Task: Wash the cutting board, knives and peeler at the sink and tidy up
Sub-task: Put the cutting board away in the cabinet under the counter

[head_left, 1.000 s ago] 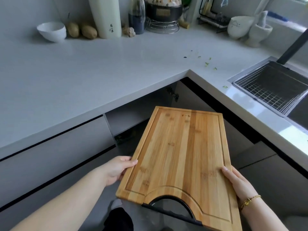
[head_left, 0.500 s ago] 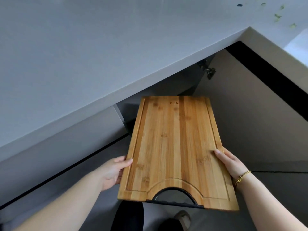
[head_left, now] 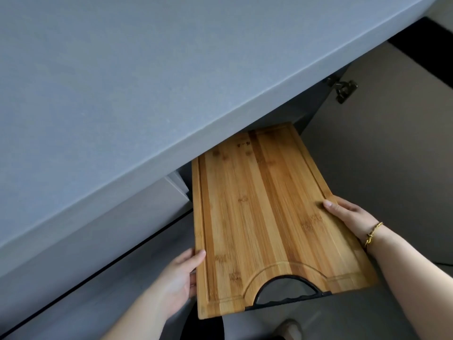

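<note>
Cutting board (head_left: 257,217), small illegible stamp (head_left: 244,144)

Striped bamboo cutting board (head_left: 264,217), black-handled, far end under the countertop (head_left: 122,106).

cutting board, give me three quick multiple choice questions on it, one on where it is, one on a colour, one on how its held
1. Where does the far end of the cutting board lie?
A. in a sink
B. under the countertop edge
C. on a rack

2. What colour is the board's handle?
A. red
B. white
C. black

3. How is the board held?
A. by both hands
B. by one hand
C. by no hand

Answers: 1 B, the countertop edge hides its far left corner. 2 C, the arc at the near end is black. 3 A, the left hand grips one long edge and the right hand grips the other.
</note>
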A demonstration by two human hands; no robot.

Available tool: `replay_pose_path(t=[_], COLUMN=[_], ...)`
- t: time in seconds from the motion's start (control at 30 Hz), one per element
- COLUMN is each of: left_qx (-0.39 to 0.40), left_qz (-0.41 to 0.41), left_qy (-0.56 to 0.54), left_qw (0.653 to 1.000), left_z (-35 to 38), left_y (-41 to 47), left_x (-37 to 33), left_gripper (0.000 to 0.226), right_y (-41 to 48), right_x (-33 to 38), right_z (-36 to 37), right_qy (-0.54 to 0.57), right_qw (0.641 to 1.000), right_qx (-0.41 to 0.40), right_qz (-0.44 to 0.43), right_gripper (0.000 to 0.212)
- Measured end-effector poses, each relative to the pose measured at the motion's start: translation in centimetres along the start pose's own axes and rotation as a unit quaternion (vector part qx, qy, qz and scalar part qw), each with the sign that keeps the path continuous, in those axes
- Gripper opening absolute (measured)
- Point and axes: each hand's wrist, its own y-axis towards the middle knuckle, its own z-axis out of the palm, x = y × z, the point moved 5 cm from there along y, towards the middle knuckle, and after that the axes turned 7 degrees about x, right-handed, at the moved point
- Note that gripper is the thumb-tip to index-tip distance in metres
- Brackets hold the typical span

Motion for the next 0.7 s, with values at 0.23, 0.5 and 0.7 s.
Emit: replay_pose_path(t=[0.23,0.5,0.7], left_qx=[-0.016,-0.014,-0.073], left_qz=[0.015,0.016,0.042], left_qy=[-0.052,-0.099,-0.12], left_qw=[0.998,0.995,0.989], left_z=[0.3,1.2,1.7], left_y=[1.8,5.2,8.7], left_x=[0.4,0.8,1.0], left_gripper=[0.017,0.016,0.012], right_y=[4.2,9.4,12.6], right_x=[0.1,1.9,4.0], right_z=[-0.1,-0.2,1.0], right_qy=[-0.028,-0.121,-0.133], right_qw=[0.999,0.992,0.991], right_qx=[0.022,0.013,-0.014], right_qz=[0.013,0.023,-0.032], right_gripper=[0.048,0.057,0.05])
